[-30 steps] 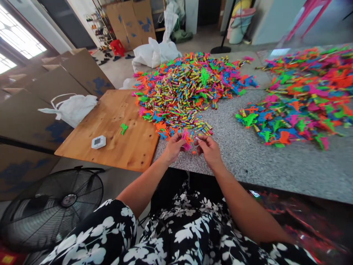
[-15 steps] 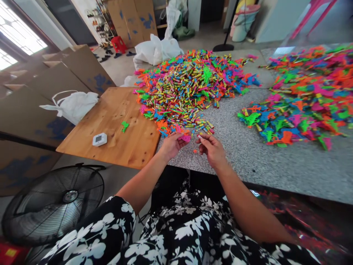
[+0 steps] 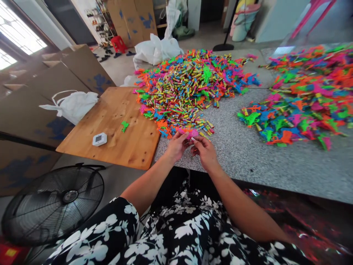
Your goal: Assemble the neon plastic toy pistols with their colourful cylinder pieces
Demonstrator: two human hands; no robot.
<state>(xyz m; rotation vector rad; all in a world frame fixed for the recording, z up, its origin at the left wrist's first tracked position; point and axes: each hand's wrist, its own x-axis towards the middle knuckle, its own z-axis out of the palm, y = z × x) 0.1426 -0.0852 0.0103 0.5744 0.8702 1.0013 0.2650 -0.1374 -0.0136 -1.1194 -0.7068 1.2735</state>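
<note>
My left hand [image 3: 176, 146] pinches a bright pink plastic toy gun [image 3: 192, 133] at the near edge of the big pile. Beside it, almost touching, my right hand [image 3: 204, 150] has its thumb and fingers pressed together at the toy's near side. A tiny pale spot shows at those fingertips, too small to name. Just beyond both hands lie small printed tubes [image 3: 190, 88] in yellow, red and blue, heaped over toy guns of several colours. Orange toy guns [image 3: 163, 129] lie left of my left hand.
A second heap of toy guns [image 3: 299, 106] covers the right of the speckled stone table [image 3: 237, 162]. On the wooden board [image 3: 132, 147] are a green toy gun [image 3: 124, 126] and a white digital timer [image 3: 99, 139]. A black fan [image 3: 70, 197] stands lower left, near cardboard boxes [image 3: 35, 95].
My hands have come together: the left moved slightly right, the right moved left. The pink toy gun has turned and now lies between the fingertips of both hands.
</note>
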